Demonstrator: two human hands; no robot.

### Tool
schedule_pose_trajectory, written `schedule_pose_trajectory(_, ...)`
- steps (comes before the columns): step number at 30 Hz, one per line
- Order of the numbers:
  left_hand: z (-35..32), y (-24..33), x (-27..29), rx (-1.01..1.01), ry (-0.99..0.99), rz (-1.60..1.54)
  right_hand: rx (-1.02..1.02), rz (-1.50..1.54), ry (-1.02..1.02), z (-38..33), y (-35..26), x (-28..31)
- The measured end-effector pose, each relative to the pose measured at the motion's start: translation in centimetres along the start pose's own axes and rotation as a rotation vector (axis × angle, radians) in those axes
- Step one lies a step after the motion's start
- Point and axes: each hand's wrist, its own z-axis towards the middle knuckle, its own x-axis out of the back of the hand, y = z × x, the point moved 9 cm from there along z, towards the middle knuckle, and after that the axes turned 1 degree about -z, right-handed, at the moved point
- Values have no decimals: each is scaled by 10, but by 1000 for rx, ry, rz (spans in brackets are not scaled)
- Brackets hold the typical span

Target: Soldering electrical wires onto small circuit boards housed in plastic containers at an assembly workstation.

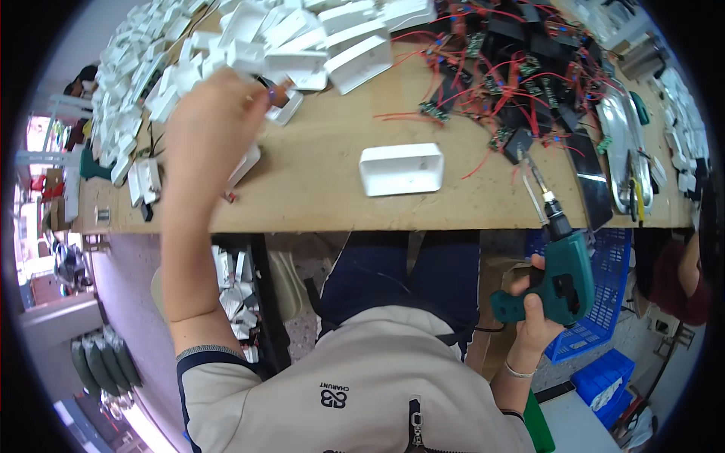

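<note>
My right hand (538, 313) grips the handle of a green soldering gun (568, 275) at the table's front edge. Its thin metal tip points away from me, toward a black box-shaped part (518, 145) by the pile of wired parts; whether they touch is unclear. Stretched forward on the left, my left hand (219, 106) is blurred, its fingers curled near the white plastic housings (298, 68). A small brownish and blue thing (278, 95) shows at its fingertips, too smeared to name. Between my hands lies one open white housing (402, 171), its hollow side up.
Black parts and circuit boards with red wires (521, 75) are heaped at the back right. White housings (121, 98) pile up at the far left. A shiny metal tray (621, 151) stands on the right, a solder spool (101, 215) at left. A blue crate (604, 302) sits below.
</note>
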Motion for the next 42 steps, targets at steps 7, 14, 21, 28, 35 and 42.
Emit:
schedule_pose_trajectory(7, -71, 39, -39, -33, -434, -521, 40, -41, -49, 2, -5, -12)
schedule_pose_trajectory(14, -66, 14, -40, -395, -144, -294, 7, 211, -154, 2, 5, -25)
schedule_pose_trajectory(21, -59, 5, 3, -586, 230, -346, -103, 709, -340, 13, 20, -64)
schedule_pose_trajectory(28, -98, -17, -83, 156, -280, -449, -246, 919, -355, 23, 32, -101)
schedule_pose_trajectory(35, -80, -25, -90, 316, 159, -923, -305, 966, -423, 40, 37, -137)
schedule_pose_trajectory(42, -81, 4, -58, 49, 626, -874, -340, 1007, -346, 44, 63, -128)
